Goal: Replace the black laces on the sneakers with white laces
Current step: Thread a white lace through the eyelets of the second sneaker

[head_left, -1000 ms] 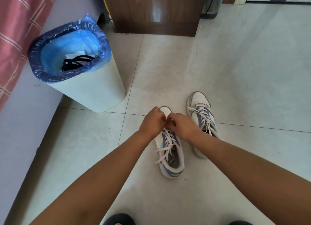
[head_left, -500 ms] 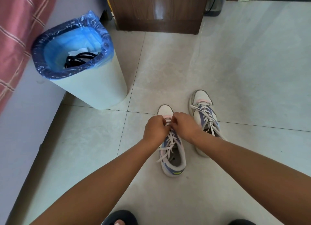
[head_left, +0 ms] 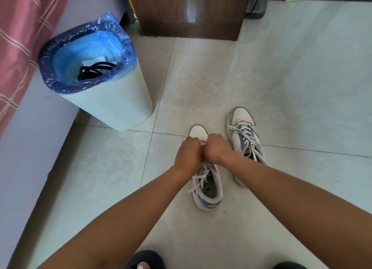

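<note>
— Where is the shoe (head_left: 207,186)?
— On the floor (head_left: 281,83), under both hands.
— And the hands?
— The left hand (head_left: 188,155) and right hand (head_left: 214,148) both pinch its white lace (head_left: 201,177) near the toe. No words show.

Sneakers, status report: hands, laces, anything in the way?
Left hand and right hand both pinching white lace on near sneaker. Far sneaker laced white. Black laces in bin. Nothing blocking.

A pale tiled floor (head_left: 281,87) is seen, on which one sneaker (head_left: 207,188) stands under the hands, a second sneaker (head_left: 241,131) just right of the right hand (head_left: 215,148), and a bin (head_left: 112,107) well left.
</note>
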`<state>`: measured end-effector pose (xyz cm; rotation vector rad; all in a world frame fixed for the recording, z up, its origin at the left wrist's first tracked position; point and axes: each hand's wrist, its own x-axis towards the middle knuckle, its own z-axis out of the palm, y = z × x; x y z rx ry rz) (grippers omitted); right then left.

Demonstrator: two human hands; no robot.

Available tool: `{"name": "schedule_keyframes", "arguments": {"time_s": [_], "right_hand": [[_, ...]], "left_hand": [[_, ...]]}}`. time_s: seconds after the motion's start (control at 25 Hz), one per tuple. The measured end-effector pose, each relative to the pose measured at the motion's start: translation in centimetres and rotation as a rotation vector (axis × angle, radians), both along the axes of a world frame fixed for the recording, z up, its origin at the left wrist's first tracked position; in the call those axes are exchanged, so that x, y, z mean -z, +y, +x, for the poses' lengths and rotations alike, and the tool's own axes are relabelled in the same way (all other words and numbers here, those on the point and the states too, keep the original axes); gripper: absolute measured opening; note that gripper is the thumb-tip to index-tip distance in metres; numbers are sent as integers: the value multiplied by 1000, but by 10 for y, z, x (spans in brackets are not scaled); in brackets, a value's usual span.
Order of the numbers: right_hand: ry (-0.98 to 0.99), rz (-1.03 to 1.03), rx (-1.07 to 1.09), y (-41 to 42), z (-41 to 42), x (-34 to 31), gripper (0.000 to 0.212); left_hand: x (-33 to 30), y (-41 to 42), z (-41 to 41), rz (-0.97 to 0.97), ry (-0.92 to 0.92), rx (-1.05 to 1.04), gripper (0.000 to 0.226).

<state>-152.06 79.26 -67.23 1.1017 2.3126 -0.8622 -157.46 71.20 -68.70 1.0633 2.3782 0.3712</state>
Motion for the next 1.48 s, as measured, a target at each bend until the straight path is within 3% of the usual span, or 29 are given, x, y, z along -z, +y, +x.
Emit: {"name": "schedule_keyframes", "arguments": {"time_s": [0.08, 0.4, 0.6, 0.72, 0.92, 1.04, 1.16, 1.32, 1.48], "right_hand": [[23, -42, -19, 6, 3, 0, 22], [224, -159, 128, 9, 23, 8, 10], [-21, -119, -37, 5, 27, 3, 43], [-75, -77, -212, 3, 15, 1, 34], [-209, 22, -488, -4, 6, -5, 25], [-146, 9, -513, -3, 12, -3, 23], [29, -45, -356, -2, 22, 1, 30], [152, -106, -192, -1, 30, 10, 29], [202, -155, -127, -1, 32, 9, 21]], "left_hand": [[3, -6, -1, 95, -47, -57, 14], [7, -20, 0, 267, -162, -217, 7], [-6, -16, -3, -109, -265, -148, 31], [-9, -1, -5, -313, -293, -60, 34], [-15, 8, 8, -574, -7, 78, 27], [-9, 6, 9, -566, -68, 71, 30], [-10, 5, 11, -543, -78, 121, 38], [-9, 5, 15, -420, -20, 187, 34], [-3, -8, 10, -185, -169, 144, 25]]}}
